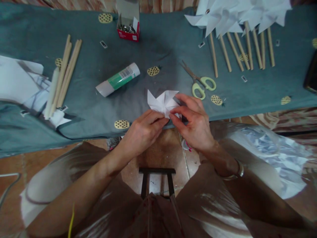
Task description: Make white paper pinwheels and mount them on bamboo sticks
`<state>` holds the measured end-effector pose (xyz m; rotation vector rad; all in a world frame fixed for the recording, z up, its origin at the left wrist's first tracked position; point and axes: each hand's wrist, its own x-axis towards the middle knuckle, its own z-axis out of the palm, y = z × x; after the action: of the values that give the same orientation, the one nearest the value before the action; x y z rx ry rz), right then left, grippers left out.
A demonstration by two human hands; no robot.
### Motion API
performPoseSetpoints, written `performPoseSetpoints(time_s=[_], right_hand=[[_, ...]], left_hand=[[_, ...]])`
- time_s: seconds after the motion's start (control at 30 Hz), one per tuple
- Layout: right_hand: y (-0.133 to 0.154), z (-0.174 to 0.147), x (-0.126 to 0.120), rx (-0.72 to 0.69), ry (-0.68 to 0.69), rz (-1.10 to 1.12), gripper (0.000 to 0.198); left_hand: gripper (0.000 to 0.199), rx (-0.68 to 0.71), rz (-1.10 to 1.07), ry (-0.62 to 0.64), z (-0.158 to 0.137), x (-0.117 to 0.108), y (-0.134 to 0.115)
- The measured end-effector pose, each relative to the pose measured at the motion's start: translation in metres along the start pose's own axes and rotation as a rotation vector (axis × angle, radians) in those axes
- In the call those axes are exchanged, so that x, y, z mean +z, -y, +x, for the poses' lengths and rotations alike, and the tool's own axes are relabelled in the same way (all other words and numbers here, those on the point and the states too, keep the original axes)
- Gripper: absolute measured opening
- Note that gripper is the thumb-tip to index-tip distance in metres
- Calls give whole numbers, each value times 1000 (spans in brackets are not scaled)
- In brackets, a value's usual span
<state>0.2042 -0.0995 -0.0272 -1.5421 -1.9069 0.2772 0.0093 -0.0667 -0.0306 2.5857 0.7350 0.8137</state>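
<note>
In a red cardboard box [128, 35] beyond the left hand [146, 129], indistinct silvery metal pieces [127, 28] are being held. A white paper pinwheel [161, 101], partly hidden, is being pinched by that hand's and the right hand's [194, 122] fingertips. Farther right, a black object [312, 73] is being cropped.

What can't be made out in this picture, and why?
In the head view:
Folded paper: near edge partly hidden by left hand and right hand.
Dark object: cut off by right edge.
Red box: print too small to read.
White pinwheels: cut off by top edge.
</note>
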Motion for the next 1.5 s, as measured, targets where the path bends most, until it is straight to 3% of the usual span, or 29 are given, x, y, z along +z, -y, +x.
performPoseSetpoints(time_s=[0.7,1.23,1.5], right_hand=[[-5,-3,5,-70,81,34,34],[-2,0,3,-16,110,54,30],[-2,-1,6,-61,94,22,29]], left_hand=[[15,-13,-25,11,2,0,0],[16,-19,-1,6,0,1,1],[15,-23,1,9,0,0,-1]])
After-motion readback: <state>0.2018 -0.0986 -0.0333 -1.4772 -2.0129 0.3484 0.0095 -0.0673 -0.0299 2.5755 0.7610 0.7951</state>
